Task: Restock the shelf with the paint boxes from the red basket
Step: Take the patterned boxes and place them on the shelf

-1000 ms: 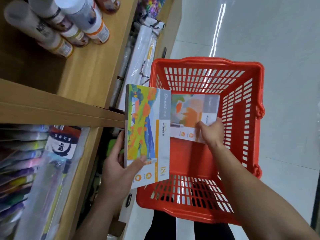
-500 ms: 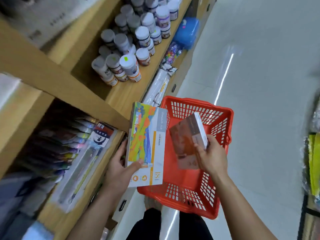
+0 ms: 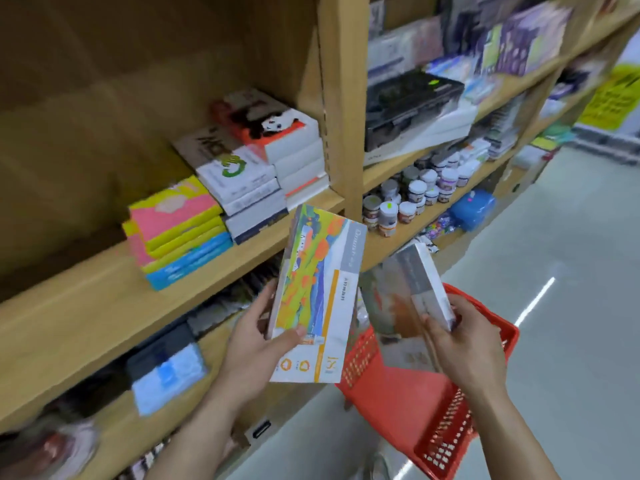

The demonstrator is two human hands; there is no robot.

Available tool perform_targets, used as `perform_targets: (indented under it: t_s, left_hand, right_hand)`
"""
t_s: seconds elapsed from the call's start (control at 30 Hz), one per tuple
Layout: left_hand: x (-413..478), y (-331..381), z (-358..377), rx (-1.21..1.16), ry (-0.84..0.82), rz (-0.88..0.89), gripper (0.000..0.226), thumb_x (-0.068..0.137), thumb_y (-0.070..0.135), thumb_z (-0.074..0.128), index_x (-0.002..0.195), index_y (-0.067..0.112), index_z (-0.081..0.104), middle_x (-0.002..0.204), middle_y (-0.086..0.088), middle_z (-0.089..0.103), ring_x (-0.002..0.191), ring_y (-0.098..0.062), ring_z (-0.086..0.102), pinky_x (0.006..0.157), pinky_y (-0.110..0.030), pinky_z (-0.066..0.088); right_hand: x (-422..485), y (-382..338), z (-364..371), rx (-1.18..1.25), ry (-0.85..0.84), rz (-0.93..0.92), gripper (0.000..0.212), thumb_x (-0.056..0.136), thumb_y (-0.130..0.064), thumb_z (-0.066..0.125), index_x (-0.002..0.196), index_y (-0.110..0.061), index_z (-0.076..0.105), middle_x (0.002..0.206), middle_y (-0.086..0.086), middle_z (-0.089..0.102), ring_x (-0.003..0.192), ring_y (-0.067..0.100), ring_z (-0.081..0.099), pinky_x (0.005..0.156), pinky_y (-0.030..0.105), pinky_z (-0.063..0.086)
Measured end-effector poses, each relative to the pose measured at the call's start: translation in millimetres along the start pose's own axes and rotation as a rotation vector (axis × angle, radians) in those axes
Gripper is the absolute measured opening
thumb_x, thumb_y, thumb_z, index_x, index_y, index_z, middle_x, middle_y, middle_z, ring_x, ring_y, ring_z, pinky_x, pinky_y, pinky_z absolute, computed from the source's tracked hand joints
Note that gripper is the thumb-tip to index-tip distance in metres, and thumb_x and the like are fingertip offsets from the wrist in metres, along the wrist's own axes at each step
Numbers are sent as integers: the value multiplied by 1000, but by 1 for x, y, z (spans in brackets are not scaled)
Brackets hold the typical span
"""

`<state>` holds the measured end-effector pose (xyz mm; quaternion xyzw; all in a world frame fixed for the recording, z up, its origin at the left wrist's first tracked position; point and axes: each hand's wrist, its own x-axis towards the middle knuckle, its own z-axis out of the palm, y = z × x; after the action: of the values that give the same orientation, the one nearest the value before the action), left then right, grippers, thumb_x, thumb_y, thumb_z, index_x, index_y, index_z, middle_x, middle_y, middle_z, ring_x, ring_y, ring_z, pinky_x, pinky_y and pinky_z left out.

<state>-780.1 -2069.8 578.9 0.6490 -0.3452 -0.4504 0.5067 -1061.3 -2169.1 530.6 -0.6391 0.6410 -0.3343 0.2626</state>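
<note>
Head view: stock entry, two boxes in hand.

Item 1: colourful paint box, centre of frame, on end and tilted. Your left hand holds its lower part, thumb across the front, fingers curled behind.

Item 2: paler paint box, right of centre. Your right hand grips its lower end, fingers wrapped round the edge.

Location: both boxes are up out of the red basket, lower right, and in front of the wooden shelf, not yet on it. Stacked boxes lie flat there, upper centre.

Risks: each box is held by one end only, so a quick swing could let it pivot and slip to the floor. Bring both in together and a corner may catch the shelf edge, or knock the stacks out of line. The small jars, right of the upright, would topple if a box strayed that way.

Hard to read: the whole frame is smeared by motion. The paler box's print cannot be made out. What carries the basket is not shown, and your arm covers part of its floor, so you cannot tell whether more boxes remain inside.
</note>
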Motion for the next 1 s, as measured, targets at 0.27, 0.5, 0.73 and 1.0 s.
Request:
perform_targets:
  t_s: [0.27,0.5,0.73,1.0]
  left_hand:
    - [-92,10,-142,-89,173,132,85,75,15,88,143,44,48,113,11,79,91,-20,80,60,-31,62]
    - [-115,8,-240,-178,394,132,57,87,11,79,134,36,59,110,8,80,88,-20,80,60,-34,62]
    - [-72,22,-285,-254,532,101,27,89,5,75,102,28,66,79,11,81,65,-12,78,50,-23,57]
    - [-6,42,-288,-181,545,-3,5,92,10,70,88,13,70,94,-16,75,66,-23,70,58,-25,53]
  right_hand:
    - [-81,-109,8,220,46,-150,10,87,-32,75,87,-38,67,83,-39,68,68,-10,65,49,29,42]
    - [-123,-170,44,372,-56,-214,7,89,-26,78,93,-29,74,76,-20,77,60,5,74,49,32,58]
    - [-126,-204,58,518,-127,-269,22,89,-18,79,90,-39,75,80,-21,79,66,3,76,49,16,54]
    - [-98,-214,68,557,-134,-260,22,88,-25,80,100,-44,76,88,-16,80,73,8,78,61,38,62]
